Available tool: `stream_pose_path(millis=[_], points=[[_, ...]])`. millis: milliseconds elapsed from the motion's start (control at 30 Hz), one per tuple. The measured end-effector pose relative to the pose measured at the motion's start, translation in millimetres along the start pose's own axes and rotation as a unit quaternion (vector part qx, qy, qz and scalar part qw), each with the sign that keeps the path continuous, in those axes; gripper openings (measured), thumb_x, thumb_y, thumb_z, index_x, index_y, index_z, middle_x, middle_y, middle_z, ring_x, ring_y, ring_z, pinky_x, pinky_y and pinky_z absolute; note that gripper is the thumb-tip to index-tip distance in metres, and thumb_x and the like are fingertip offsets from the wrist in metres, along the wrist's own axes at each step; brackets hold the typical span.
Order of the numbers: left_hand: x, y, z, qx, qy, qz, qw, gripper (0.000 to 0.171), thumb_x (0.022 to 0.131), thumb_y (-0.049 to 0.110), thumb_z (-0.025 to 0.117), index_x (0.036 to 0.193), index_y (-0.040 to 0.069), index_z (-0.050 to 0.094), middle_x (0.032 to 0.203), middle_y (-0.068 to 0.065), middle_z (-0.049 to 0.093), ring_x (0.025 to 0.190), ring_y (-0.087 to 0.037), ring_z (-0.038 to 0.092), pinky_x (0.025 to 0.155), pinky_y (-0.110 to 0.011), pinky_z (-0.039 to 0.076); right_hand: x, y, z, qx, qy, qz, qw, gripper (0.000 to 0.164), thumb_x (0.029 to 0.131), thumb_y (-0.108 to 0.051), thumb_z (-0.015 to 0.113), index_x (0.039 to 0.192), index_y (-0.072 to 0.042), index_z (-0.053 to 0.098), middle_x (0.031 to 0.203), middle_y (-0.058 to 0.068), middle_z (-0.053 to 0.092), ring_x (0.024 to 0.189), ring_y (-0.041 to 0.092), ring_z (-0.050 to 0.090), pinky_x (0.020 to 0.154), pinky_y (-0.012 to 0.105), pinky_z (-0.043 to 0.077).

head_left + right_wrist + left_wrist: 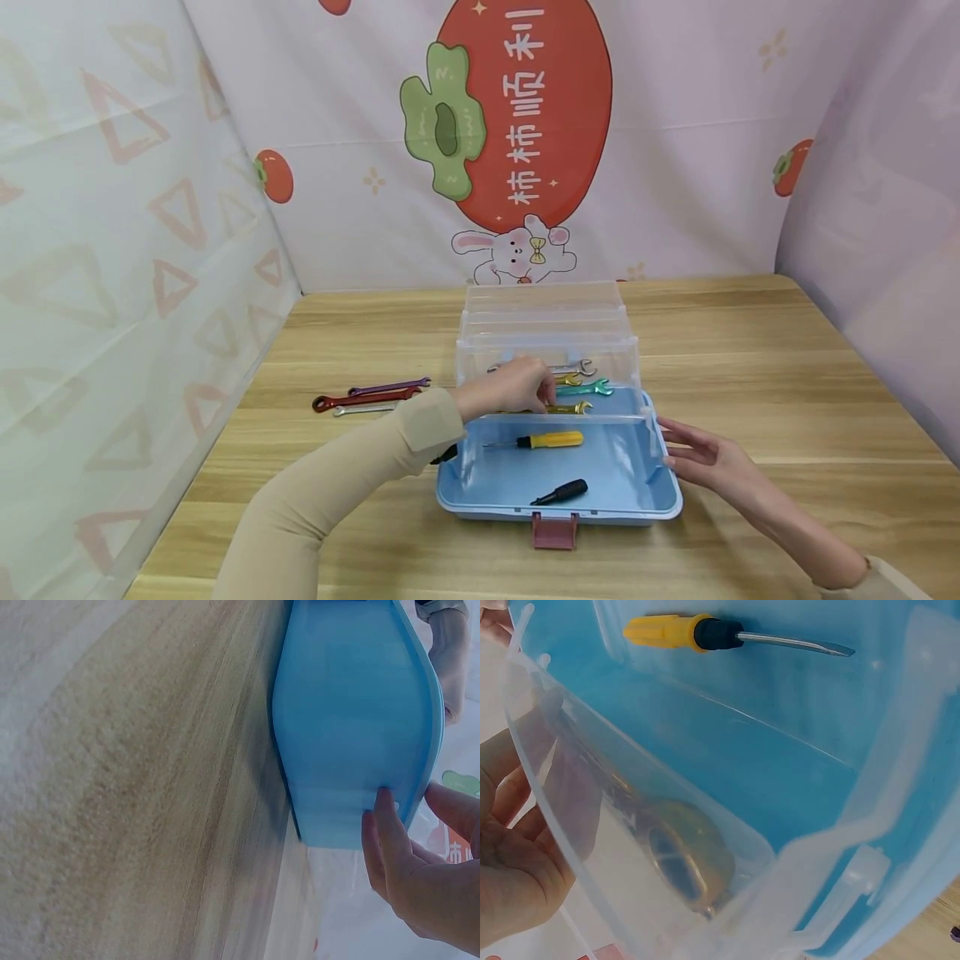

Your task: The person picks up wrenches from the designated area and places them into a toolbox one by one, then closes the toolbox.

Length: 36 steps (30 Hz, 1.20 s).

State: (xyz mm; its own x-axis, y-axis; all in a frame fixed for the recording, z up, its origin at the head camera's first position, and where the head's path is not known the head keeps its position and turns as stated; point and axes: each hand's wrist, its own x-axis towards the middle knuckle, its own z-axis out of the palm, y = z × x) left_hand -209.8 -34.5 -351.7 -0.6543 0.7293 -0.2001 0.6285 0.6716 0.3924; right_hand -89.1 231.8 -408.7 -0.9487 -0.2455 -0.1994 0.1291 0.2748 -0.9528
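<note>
My left hand (521,387) reaches into the clear plastic tray (551,419) of a toolbox. Its fingers pinch a gold wrench (577,408), whose ring end (682,859) shows through the tray wall in the left wrist view. Behind it in the tray lie a green wrench (596,388), another gold wrench (572,379) and a silver wrench (577,367). My right hand (705,457) touches the right side of the blue toolbox base (615,475); in the right wrist view its fairly straight fingers (390,825) rest on the outer wall, thumb at the rim.
A yellow screwdriver (555,439) and a black screwdriver (564,492) lie in the base. Purple (386,387), red (360,400) and silver (367,408) wrenches lie on the table left. The clear lid (543,321) stands raised behind; a pink latch (555,532) hangs in front.
</note>
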Motion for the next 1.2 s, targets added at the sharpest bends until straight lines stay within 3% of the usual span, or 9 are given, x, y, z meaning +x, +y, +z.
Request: stream_pose_path(millis=[167,433,700,933,1200], points=[[-0.9,-0.1,0.6,-0.003,-0.001,-0.004,1.0000,0.004,0.074,0.010,0.070,0.075,0.013,0.068,0.069,0.007,0.058,0.064,-0.006,0.050,0.057,-0.015,0.041,-0.1,0.3,0.3,-0.001,0.002,-0.003,1.000,0.065,0.085,-0.018,0.058,0.136,0.004,0.025,0.130,0.032,0.034,0.097,-0.005,0.052,0.080,0.027,0.047],[-1.9,-0.9,-0.9,0.010,-0.006,0.017,0.9998,0.007,0.074,0.010,0.070,0.081,0.013,0.070,0.072,0.007,0.062,0.065,-0.003,0.052,0.058,-0.013,0.042,0.0,0.5,0.4,0.000,0.003,-0.004,1.000,0.065,0.085,-0.018,0.058,0.136,0.004,0.025,0.130,0.032,0.034,0.096,-0.006,0.052,0.080,0.027,0.047],[-5.3,-6.1,-2.7,-0.036,-0.005,0.043,0.9984,0.009,0.075,0.007,0.069,0.084,0.010,0.070,0.073,0.005,0.062,0.066,-0.005,0.052,0.059,-0.014,0.042,0.2,-0.5,-0.1,-0.005,0.002,0.006,1.000,0.065,0.086,-0.019,0.058,0.137,0.003,0.024,0.131,0.031,0.033,0.100,0.001,0.053,0.080,0.029,0.047],[-11.3,-12.5,-8.5,-0.061,0.020,0.039,0.9972,0.012,0.077,0.008,0.066,0.090,0.009,0.069,0.084,0.002,0.065,0.075,-0.005,0.055,0.067,-0.016,0.044,-0.3,0.0,0.3,-0.003,0.003,-0.004,1.000,0.064,0.086,-0.017,0.058,0.136,0.004,0.025,0.130,0.032,0.034,0.097,-0.004,0.053,0.079,0.027,0.047],[-28.1,-27.0,-15.9,-0.084,0.046,0.070,0.9929,0.017,0.081,0.011,0.063,0.097,0.004,0.066,0.091,-0.003,0.064,0.079,-0.010,0.057,0.070,-0.018,0.045,-0.2,-0.4,0.1,-0.006,0.004,-0.005,1.000,0.064,0.085,-0.018,0.058,0.136,0.004,0.026,0.130,0.032,0.034,0.097,-0.004,0.053,0.079,0.028,0.048]])
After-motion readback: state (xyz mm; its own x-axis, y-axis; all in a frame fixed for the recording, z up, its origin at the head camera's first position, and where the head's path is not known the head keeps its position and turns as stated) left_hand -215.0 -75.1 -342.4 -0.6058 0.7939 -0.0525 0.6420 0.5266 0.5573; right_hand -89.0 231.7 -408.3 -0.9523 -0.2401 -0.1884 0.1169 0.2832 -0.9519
